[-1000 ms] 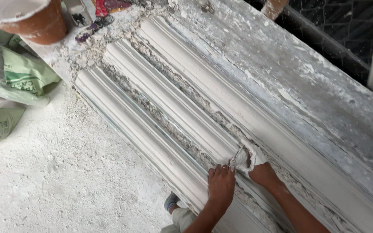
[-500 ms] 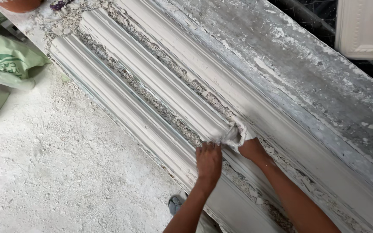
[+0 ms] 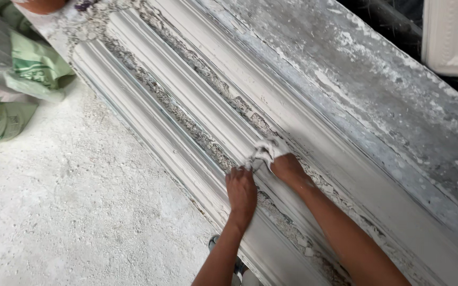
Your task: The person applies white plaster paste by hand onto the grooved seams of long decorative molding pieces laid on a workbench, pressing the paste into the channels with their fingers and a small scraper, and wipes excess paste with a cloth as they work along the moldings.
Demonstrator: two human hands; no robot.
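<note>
Both hands, left hand and right hand, have fingers clamped on a wet plaster wad, soft and crumbly, pressed against the stiff, brittle plaster cornice moulding.

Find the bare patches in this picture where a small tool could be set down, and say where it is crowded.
Free: the dusty floor between the green sacks and the long plaster moulding; also the grey bench top beyond the moulding. Crowded: mid-moulding, where the left hand and right hand press a white lump.
</note>
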